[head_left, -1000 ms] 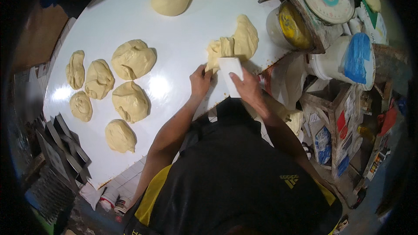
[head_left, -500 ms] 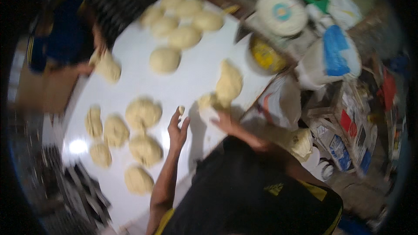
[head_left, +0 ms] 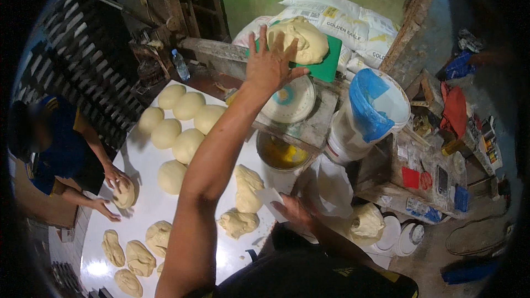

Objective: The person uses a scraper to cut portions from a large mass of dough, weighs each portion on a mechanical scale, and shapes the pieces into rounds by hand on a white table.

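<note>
My left hand [head_left: 270, 65] is open with its fingers spread, reaching over the near edge of a large lump of dough [head_left: 301, 41] on a green tray [head_left: 330, 60]. I cannot tell whether the fingers touch the dough. The tray sits above a weighing scale with a round white dial [head_left: 301, 107]. In my right hand [head_left: 298, 212] is a flat white dough scraper [head_left: 269, 198], held by the table edge. Beside the scraper lie a long piece of dough [head_left: 247, 187] and a smaller cut piece [head_left: 238, 224] on the white table [head_left: 146, 207].
Several smooth dough balls [head_left: 172, 176] stand in the table's far part, rougher lumps [head_left: 139, 257] near left. At left a co-worker's hands [head_left: 113, 179] work a dough ball [head_left: 124, 194]. A metal pot [head_left: 281, 154] with yellow contents and a white bucket [head_left: 350, 132] stand right.
My left hand has gone from above the table, a small dough bit at its fingertips, up to the dough on the tray. My right hand keeps the scraper. The view has shifted upward.
</note>
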Demonstrator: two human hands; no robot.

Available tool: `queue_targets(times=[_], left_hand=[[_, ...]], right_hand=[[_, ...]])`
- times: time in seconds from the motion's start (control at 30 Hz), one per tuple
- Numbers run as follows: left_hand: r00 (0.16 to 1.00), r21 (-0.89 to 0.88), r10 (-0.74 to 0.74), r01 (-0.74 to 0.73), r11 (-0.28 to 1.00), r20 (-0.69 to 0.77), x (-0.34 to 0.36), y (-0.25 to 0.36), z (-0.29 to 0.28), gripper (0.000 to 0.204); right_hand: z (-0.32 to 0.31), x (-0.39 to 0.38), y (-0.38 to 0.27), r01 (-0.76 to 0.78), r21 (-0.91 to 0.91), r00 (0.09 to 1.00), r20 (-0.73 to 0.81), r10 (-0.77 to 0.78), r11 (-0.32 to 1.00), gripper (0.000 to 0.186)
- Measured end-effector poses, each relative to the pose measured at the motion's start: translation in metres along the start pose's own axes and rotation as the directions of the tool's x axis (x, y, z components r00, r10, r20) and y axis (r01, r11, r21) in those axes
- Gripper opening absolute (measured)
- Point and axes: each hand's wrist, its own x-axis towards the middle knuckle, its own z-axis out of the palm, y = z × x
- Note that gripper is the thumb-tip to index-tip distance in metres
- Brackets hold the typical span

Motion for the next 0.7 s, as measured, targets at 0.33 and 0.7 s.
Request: queue_targets(times=[0.33, 0.7], left_hand=[[0.726, -0.46, -0.516, 0.688, 0.561, 0.455, -0.498, 0.034, -0.057, 0.052], [0.762, -0.562, -0.197, 0.601, 0.568, 0.617, -0.644, 0.13, -0.058, 0.029]], right_hand=[[0.023, -0.032, 0.005, -0.083, -0.272, 0.99, -0.133, 0.048, 0.959, 0.044], [0.097, -0.03, 0.008, 0.124, -0.253, 0.992, 0.052, -0.115, 0.96, 0.041]])
